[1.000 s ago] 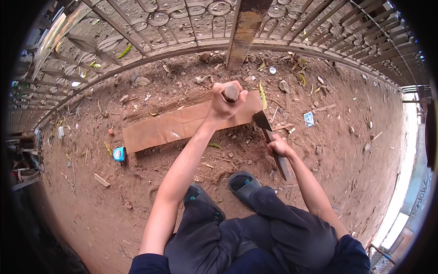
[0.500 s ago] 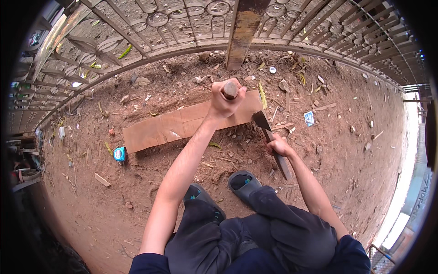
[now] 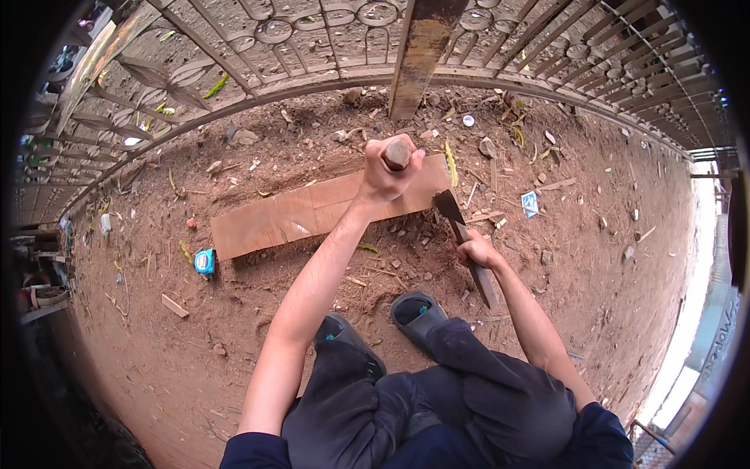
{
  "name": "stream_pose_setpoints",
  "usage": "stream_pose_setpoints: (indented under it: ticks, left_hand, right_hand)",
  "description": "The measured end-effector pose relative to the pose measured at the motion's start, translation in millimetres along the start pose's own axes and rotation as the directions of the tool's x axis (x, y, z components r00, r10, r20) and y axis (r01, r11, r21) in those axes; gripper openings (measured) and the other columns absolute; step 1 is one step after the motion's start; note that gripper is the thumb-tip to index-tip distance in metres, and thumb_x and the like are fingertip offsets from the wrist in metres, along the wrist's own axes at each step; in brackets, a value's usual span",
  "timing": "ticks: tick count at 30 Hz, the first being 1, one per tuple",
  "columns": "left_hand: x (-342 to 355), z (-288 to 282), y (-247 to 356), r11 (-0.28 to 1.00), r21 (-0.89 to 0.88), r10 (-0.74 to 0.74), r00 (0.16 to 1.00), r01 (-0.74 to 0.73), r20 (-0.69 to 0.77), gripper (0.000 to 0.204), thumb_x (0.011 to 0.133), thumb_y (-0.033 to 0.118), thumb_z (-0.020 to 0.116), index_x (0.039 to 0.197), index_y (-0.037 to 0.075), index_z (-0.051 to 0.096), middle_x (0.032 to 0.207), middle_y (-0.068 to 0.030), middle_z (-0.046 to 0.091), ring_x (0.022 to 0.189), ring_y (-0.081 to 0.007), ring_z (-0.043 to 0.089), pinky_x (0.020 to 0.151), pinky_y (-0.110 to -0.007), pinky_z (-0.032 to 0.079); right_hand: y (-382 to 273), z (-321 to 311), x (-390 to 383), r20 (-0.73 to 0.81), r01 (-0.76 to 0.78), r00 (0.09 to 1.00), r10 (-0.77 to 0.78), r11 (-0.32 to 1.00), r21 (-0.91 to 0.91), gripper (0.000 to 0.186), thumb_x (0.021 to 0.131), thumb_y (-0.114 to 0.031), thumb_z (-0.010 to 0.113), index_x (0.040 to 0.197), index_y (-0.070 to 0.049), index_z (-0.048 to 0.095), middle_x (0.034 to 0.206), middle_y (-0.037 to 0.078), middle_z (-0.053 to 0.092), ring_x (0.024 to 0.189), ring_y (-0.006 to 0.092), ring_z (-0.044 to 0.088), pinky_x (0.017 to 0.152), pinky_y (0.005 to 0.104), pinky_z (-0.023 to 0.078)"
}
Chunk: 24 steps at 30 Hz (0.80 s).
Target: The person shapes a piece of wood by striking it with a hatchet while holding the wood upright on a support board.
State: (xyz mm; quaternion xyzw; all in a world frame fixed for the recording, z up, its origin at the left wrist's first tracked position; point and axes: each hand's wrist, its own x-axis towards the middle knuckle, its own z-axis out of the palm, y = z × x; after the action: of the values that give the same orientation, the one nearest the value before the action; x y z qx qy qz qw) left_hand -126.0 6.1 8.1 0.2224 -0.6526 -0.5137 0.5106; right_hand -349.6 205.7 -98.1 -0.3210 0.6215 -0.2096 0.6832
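Note:
My left hand [image 3: 384, 178] is closed round a stout wooden handle [image 3: 396, 155], seen end-on from above. The hand hides whatever lies below the handle. Beneath it a long brown wooden board [image 3: 269, 221] lies slantwise on the dirt. My right hand [image 3: 478, 249] grips a long, narrow, dark brown piece [image 3: 482, 285] by its middle. Its upper end is darker and flat, close to the board's right end; I cannot tell whether it is a tool or a wood strip. A blue tape measure [image 3: 205, 262] sits by the board's left end.
An ornate metal fence [image 3: 328, 74] with a rusty post [image 3: 422, 59] curves along the far side. My sandalled feet [image 3: 418, 316] are just this side of the board. Stones, wood chips and a small blue-and-white packet [image 3: 530, 204] litter the dirt. A wood scrap [image 3: 175, 306] lies at left.

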Motion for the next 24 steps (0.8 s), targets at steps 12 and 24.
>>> stream_pose_setpoints:
  ticks: [12, 24]
  left_hand:
    - [3, 4, 2, 0.992, 0.110, 0.069, 0.997, -0.066, -0.032, 0.021, 0.083, 0.004, 0.063, 0.064, 0.004, 0.053, 0.048, 0.0021, 0.052, 0.043, -0.0059, 0.052, 0.041, -0.024, 0.039]
    - [-2, 8, 4, 0.988, 0.145, 0.064, 0.998, -0.059, -0.028, 0.028, 0.080, 0.007, 0.065, 0.057, 0.005, 0.050, 0.046, -0.0005, 0.049, 0.041, -0.0100, 0.048, 0.041, -0.028, 0.038]
  right_hand:
    - [-11, 1, -17, 0.094, -0.040, 0.996, 0.014, 0.958, 0.285, 0.011, 0.064, 0.000, 0.053, 0.073, -0.004, 0.046, 0.060, 0.004, 0.046, 0.050, 0.0149, 0.047, 0.046, 0.0317, 0.039]
    - [-234, 20, -129, -0.054, 0.073, 0.997, -0.060, 0.956, 0.283, 0.015, 0.070, -0.005, 0.057, 0.079, -0.004, 0.046, 0.060, 0.004, 0.041, 0.046, 0.0145, 0.043, 0.044, 0.0296, 0.037]
